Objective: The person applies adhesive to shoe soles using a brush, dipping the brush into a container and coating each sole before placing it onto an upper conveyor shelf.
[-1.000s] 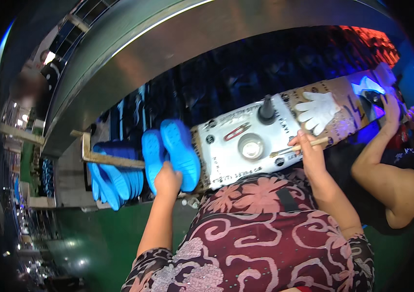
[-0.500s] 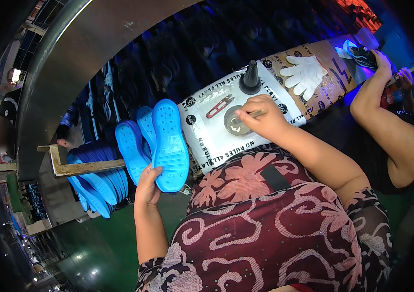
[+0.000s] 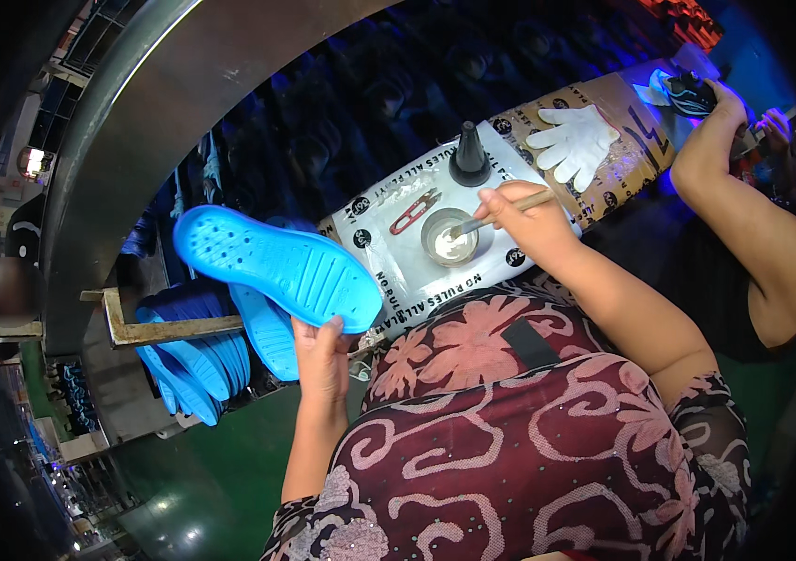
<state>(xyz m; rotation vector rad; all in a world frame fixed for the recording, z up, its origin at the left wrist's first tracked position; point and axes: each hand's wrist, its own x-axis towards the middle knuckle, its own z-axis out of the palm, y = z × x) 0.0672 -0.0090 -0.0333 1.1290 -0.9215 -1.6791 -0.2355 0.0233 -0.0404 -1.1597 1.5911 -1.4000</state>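
Observation:
My left hand (image 3: 321, 360) is closed on one end of a bright blue shoe sole (image 3: 276, 260), thumb on top. The sole is tilted, its holed end pointing to the far left. Another blue sole (image 3: 267, 338) lies beneath it, partly covered. My right hand (image 3: 536, 226) grips the wooden handle of a brush (image 3: 490, 222). The brush tip is inside a small clear cup (image 3: 428, 251) with whitish liquid at the bottom. Beside the cup lie red-handled thread snips (image 3: 410, 215), and a black cone-shaped bottle (image 3: 469, 159) stands behind it.
A white glove (image 3: 574, 145) lies on the taped, covered work surface (image 3: 496, 271). At left, several blue soles (image 3: 197, 360) lean in a row by a worn angled bar (image 3: 173, 329). Dark metal framing (image 3: 117, 140) arches overhead. On the right, a co-worker's arm (image 3: 721, 154) holds a dark shoe (image 3: 688, 93).
My left hand has lifted the sole off the others and turned its holed end leftward. My right hand has shifted slightly, and the brush now shows more clearly in the cup.

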